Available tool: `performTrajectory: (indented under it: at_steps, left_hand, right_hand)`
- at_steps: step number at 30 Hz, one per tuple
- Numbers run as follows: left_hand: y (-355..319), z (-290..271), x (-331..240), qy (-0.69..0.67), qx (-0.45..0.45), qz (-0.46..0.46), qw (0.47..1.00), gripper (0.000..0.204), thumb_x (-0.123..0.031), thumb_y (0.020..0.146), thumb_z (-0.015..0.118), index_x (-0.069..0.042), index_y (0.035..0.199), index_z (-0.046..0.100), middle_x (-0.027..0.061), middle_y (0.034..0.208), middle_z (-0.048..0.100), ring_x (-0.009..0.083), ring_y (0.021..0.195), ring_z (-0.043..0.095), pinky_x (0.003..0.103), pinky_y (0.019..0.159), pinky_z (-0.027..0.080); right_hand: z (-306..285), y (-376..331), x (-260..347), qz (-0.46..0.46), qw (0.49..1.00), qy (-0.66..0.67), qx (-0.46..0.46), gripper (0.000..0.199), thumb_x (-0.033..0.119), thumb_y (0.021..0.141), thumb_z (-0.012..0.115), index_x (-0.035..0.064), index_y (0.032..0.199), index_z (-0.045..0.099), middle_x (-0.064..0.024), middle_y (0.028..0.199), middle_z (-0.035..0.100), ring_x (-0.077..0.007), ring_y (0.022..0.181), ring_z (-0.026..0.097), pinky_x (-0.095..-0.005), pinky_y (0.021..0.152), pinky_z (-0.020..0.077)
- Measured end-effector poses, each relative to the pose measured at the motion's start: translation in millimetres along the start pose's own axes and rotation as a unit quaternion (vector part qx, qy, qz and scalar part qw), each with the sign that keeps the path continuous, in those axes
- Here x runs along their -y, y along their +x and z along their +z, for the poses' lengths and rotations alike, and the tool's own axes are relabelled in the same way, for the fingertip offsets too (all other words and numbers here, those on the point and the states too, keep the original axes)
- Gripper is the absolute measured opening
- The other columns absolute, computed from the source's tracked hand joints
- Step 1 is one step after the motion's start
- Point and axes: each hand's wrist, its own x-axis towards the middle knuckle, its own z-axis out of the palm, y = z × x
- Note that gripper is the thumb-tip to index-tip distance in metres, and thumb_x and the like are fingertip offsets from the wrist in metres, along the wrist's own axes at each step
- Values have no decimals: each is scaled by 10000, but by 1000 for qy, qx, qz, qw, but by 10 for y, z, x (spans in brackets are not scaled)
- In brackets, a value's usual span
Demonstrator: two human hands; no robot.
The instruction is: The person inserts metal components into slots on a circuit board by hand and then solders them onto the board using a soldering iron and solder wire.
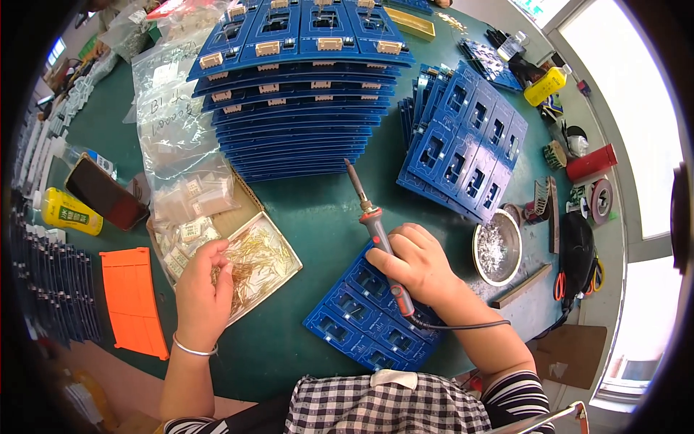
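right hand [423, 269]: fingers closed around the grey-and-red handle of a soldering iron [379, 233], thumb along its side. tip points up and away, toward the tall stack of blue boards [289, 137]; contact with the stack cannot be told. cord trails from the handle's lower end across the right forearm.

beneath the iron and right hand, near the table's front edge: a blue board [348, 307] with rows of dark cutouts, lying flat and slanted.

left hand [204, 293]: over the edge of a shallow box [285, 273] of thin gold pins [253, 264]. fingers curled, thumb near forefinger; whether a pin is pinched, cannot tell.

right of the iron: a round bowl [517, 249] with silvery scraps. left of the box: an orange tray [134, 302].
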Motion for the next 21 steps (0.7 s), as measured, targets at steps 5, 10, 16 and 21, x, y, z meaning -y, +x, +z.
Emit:
performTrajectory:
  at_steps: [5,10,16,21]
  left_hand:
    - [3,10,-122,4,10,32,999,287,1,817,597,-17,1102,565,136,848,628,275,806,626,360,731,486]
    - [-23,-15,-110,19,15,61,998,274,-8,806,613,-20,1077,582,131,847,630,272,775,622,354,713,485]
    - [-23,14,-102,17,3,94,995,257,-8,798,626,-22,1053,594,124,832,626,260,743,616,348,691,483]
    - [8,7,-252,6,10,71,997,256,-8,787,642,-35,1039,604,112,790,607,229,670,590,337,640,476]
  right_hand:
    - [15,12,35,9,1000,-17,6,332,86,696,621,150,1015,557,-35,716,467,-233,701,537,-351,671,467]
    - [15,-12,56,22,999,-28,4,320,82,698,625,152,1003,556,-40,749,520,-231,731,569,-354,688,488]
    - [32,-35,116,28,999,-37,-2,318,77,695,627,140,999,561,-52,802,582,-243,802,608,-364,734,511]
    - [13,-54,105,61,998,-16,-17,334,69,683,627,121,1007,564,-60,790,579,-258,810,605,-366,742,512]
